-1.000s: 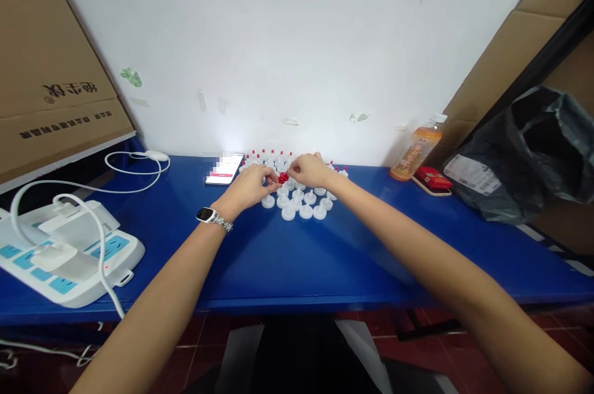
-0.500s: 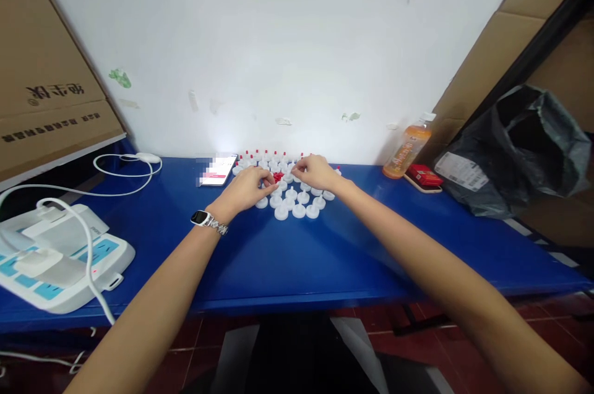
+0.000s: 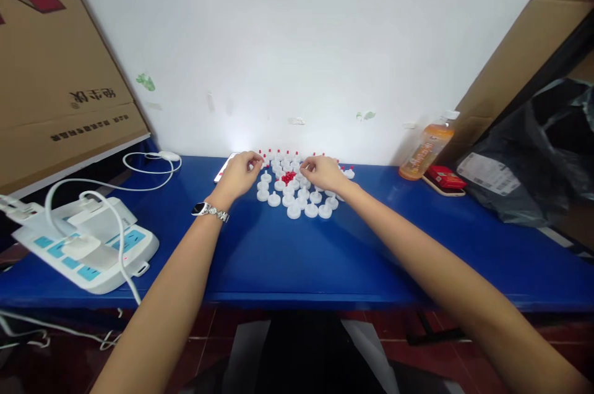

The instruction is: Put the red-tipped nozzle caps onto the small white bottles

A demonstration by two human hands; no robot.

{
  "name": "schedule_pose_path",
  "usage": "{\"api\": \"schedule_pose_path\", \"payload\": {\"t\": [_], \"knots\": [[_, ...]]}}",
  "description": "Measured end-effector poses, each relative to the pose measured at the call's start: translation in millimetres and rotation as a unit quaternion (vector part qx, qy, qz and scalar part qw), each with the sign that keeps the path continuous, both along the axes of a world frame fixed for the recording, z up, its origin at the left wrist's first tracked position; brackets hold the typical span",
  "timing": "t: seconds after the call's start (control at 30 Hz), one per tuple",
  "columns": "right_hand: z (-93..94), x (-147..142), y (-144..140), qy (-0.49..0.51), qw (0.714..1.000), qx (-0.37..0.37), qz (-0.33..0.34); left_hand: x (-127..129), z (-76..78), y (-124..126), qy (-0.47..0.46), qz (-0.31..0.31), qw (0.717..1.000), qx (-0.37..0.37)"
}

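Reaching to the far middle of the frame, your hands work over a cluster of white nozzle caps [image 3: 297,196] standing on the blue tabletop [image 3: 297,258], with a small heap of red tips [image 3: 288,177] in their midst. Your left hand [image 3: 239,172] has its fingers curled at the cluster's left edge, pinched near one cap; what it grips is too small to make out. Your right hand [image 3: 322,171] hovers with fingers bent at the cluster's upper right, and you cannot tell if it holds anything. A wristwatch [image 3: 206,210] sits on your left wrist.

The tabletop runs across the frame against a white wall [image 3: 297,41]. At lower left lies a white power strip [image 3: 88,245] with plugs and cables. A phone [image 3: 223,168] is mostly hidden behind your left hand. At right stand an orange drink bottle [image 3: 424,153], a red packet [image 3: 444,177] and a dark plastic bag [image 3: 533,159], cut off by the edge. Cardboard boxes [image 3: 55,72] fill the upper left.
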State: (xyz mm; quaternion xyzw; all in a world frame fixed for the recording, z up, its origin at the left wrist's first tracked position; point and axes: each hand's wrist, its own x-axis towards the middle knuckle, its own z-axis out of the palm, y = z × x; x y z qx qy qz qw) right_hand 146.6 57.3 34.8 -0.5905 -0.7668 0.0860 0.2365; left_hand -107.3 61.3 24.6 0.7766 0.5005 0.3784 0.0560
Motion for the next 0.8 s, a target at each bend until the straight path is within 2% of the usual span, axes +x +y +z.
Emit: {"api": "schedule_pose_path", "payload": {"t": [0.07,0.17,0.3,0.4,0.5,0.63,0.8], "knots": [[5.2,-6.4,3.8,0.027,1.000,-0.008,-0.002,-7.4,-3.0,3.5,-0.012,0.031,0.999,0.001],[10.3,-22.9,14.5,0.038,0.999,-0.011,-0.001,-14.1,-11.4,9.3,-0.015,0.045,0.999,-0.005],[9.8,-55.5,36.1,-0.008,1.000,-0.021,0.020,-17.9,-18.5,11.6,-0.024,0.079,0.996,-0.036],[7.7,-81.0,54.2,-0.050,0.998,-0.021,0.031,-19.5,-17.6,9.0,-0.029,0.123,0.990,-0.060],[6.4,-101.1,69.4,-0.101,0.993,-0.013,0.054,-19.5,-15.1,6.5,-0.028,0.141,0.987,-0.076],[3.9,-115.4,81.6,-0.151,0.985,-0.019,0.076,-19.2,-12.9,6.1,-0.026,0.135,0.987,-0.087],[0.0,-118.6,86.9,-0.151,0.986,-0.026,0.066,-21.3,-13.1,5.8,-0.024,0.151,0.984,-0.091]]}}
